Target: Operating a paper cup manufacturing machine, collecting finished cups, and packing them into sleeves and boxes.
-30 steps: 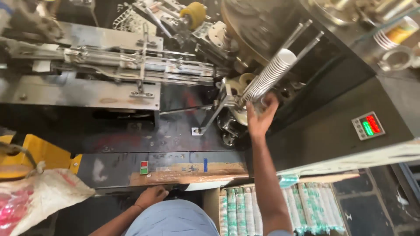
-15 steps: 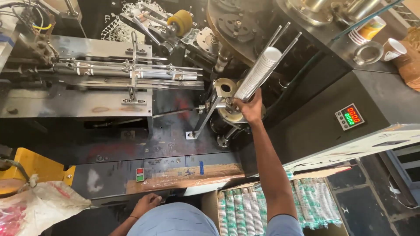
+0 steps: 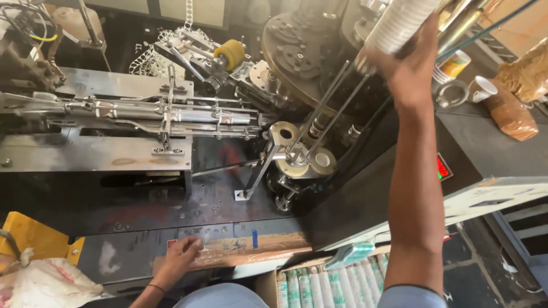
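Cup stack (image 3: 402, 20), gripped by right hand (image 3: 402, 63), slanting up-right

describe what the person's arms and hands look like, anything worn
Both hands are bare, no gloves. The left hand has a thin dark band at the wrist. The right hand has a bare forearm, with a short light blue sleeve at the upper arm.

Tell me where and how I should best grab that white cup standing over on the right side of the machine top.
Take the white cup around its side wall, just under the rim, coming from above and the near side. It stands upright, mouth up, so the round wall is open there. A metal ring sits close on its left and a brown bag on its right, so sideways approaches look crowded.
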